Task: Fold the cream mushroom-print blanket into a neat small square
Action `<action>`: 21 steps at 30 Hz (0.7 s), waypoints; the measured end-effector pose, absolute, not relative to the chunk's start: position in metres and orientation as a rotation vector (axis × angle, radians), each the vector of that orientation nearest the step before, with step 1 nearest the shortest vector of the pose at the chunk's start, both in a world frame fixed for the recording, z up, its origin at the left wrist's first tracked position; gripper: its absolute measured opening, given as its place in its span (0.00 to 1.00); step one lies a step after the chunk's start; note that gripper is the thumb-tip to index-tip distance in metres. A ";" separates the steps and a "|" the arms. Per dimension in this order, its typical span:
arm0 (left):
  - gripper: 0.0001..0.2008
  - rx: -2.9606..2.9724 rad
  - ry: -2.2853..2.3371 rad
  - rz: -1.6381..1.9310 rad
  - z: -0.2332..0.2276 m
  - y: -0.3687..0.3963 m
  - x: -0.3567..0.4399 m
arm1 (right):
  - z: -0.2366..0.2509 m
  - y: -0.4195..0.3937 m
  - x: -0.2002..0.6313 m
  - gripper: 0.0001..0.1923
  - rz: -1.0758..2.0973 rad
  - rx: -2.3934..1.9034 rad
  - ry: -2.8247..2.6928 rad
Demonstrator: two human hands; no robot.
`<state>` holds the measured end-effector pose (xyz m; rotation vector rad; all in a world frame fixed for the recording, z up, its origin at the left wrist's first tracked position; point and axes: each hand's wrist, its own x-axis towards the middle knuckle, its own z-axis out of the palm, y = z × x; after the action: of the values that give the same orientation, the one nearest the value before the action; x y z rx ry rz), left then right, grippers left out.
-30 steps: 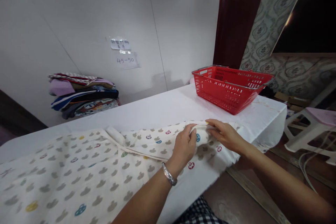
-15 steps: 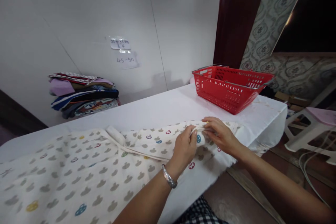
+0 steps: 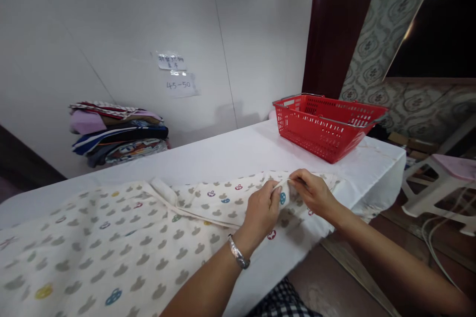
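A cream cloth (image 3: 122,237) printed with grey, blue and red shapes lies spread over the white table (image 3: 230,153). My left hand (image 3: 262,210), a silver bracelet on its wrist, pinches the cloth's folded right end. My right hand (image 3: 311,192) grips the same bunched edge from the other side, fingertips almost meeting the left ones. A cream band runs across the cloth to the left of my hands.
A red plastic basket (image 3: 327,124) stands at the table's far right corner. A stack of folded clothes (image 3: 117,131) rests against the white wall at the back left. A white stool (image 3: 442,183) and a cable are on the floor to the right.
My hands have drawn closer together on the cloth's right end, gathering the edge into a tighter pinch. The rest of the cloth lies as before.
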<state>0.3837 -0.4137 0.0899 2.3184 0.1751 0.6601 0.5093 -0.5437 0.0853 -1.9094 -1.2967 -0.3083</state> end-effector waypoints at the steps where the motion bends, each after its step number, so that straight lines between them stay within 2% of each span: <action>1: 0.12 2.314 0.186 0.683 0.091 -0.413 0.384 | 0.084 -0.544 0.510 0.07 -0.354 -1.922 -1.318; 5: 0.12 2.280 0.278 0.798 0.100 -0.402 0.384 | 0.076 -0.549 0.518 0.20 -0.554 -1.972 -1.430; 9: 0.12 2.253 0.336 0.909 0.114 -0.385 0.386 | 0.058 -0.557 0.537 0.26 -0.614 -2.069 -1.340; 21: 0.13 2.377 0.380 1.065 0.162 -0.320 0.421 | 0.002 -0.613 0.615 0.22 -0.516 -2.297 -0.987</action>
<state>0.4206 -0.3205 0.1622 2.3770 0.3804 1.0648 0.6149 -0.6126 0.0019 -2.2971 -0.9871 -0.5162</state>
